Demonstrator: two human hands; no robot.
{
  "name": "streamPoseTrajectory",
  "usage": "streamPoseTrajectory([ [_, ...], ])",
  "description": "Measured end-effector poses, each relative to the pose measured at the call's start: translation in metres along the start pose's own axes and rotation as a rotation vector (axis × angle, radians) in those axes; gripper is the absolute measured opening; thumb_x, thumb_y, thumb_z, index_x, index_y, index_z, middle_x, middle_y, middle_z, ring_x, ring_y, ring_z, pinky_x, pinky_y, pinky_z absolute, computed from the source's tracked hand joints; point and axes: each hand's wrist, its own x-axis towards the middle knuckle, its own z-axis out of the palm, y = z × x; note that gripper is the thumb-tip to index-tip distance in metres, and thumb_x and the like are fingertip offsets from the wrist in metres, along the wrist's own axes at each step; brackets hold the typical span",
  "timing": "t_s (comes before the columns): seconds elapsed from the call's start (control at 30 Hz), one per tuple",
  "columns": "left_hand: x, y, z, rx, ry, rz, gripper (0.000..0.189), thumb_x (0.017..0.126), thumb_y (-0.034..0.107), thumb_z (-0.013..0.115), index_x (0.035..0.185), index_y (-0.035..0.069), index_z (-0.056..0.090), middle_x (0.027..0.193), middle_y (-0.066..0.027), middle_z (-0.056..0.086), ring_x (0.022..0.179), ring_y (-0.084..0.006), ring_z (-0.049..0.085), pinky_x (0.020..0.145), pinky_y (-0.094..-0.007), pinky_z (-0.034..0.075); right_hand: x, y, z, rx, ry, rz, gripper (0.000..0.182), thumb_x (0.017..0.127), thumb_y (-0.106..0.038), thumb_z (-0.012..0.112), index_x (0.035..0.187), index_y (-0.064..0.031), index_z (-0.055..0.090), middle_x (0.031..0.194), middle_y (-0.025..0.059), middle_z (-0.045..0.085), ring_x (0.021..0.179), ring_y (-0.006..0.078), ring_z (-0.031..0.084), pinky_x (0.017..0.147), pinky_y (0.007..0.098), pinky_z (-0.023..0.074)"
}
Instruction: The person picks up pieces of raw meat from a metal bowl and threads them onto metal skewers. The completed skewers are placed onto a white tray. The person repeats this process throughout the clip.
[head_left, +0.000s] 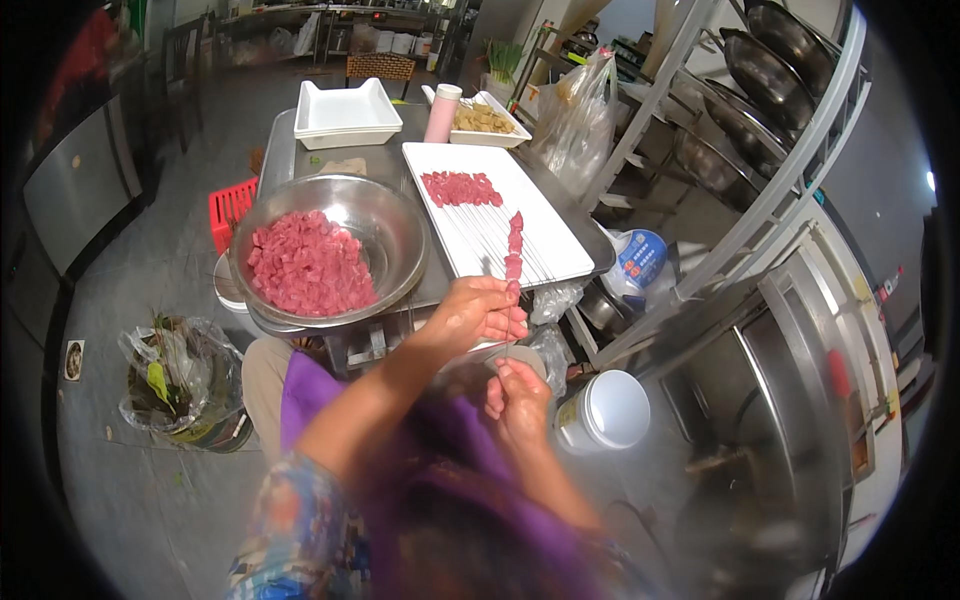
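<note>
My left hand (476, 311) pinches the lowest meat piece on a skewer that points away from me. Several raw meat chunks (514, 247) are threaded along its upper part. Below them, my right hand (519, 396) grips the thin skewer's (508, 337) near end between thumb and fingers. Beyond my hands is a white tray (551, 244), where loaded skewers (461, 189) lie side by side with their bare ends towards me. A wide steel bowl (390, 225) to the left holds a heap of cut raw meat (307, 266).
Stacked white trays (349, 112), a pink bottle (443, 112) and a tray of tan skewered food (484, 118) stand at the steel table's far side. A metal rack (660, 127) with pans rises on the right. On the floor are a white bucket (615, 409) and a lined bin (187, 390).
</note>
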Motion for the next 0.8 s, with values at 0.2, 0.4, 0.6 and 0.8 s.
streamPoseTrajectory([
  [0.2,-0.004,0.002,0.000,-0.020,0.067,0.051,0.014,0.081,0.007,0.050,0.088,-0.005,0.048,0.079,-0.0184,0.056,0.065,-0.0295,0.061,0.063,-0.0393,0.052,-0.010,0.010,-0.005,-0.085,-0.048,0.035,0.015,0.085,-0.007,0.048,0.096,0.0027,0.052,0.057,0.0054,0.049,0.039,0.0086,0.036,0.034,0.0204,0.0273],
  [0.4,-0.009,-0.005,0.002,0.030,0.046,0.024,0.017,0.083,0.012,0.050,0.090,-0.004,0.049,0.081,-0.0169,0.056,0.070,-0.0286,0.061,0.065,-0.0368,0.051,-0.015,0.002,-0.001,-0.085,-0.026,0.054,0.015,0.085,-0.008,0.049,0.095,0.0019,0.054,0.054,0.0031,0.047,0.038,0.0071,0.034,0.035,0.0199,0.0252],
  [0.6,-0.006,0.018,-0.006,-0.188,-0.010,0.109,0.022,0.087,0.018,0.047,0.097,-0.001,0.049,0.086,-0.0169,0.058,0.075,-0.0304,0.061,0.063,-0.0366,0.050,-0.017,0.002,-0.004,-0.132,-0.058,0.067,0.013,0.084,-0.008,0.048,0.093,0.0002,0.052,0.050,0.0035,0.042,0.035,0.0087,0.029,0.034,0.0230,0.0224],
  [0.8,-0.010,0.029,-0.010,-0.060,0.038,0.133,0.022,0.085,0.019,0.049,0.093,-0.002,0.048,0.079,-0.0178,0.057,0.069,-0.0305,0.061,0.057,-0.0360,0.048,-0.017,0.017,-0.008,-0.233,-0.043,0.066,0.018,0.083,-0.010,0.052,0.095,0.0014,0.058,0.057,0.0031,0.052,0.042,0.0065,0.039,0.038,0.0186,0.0282],
])
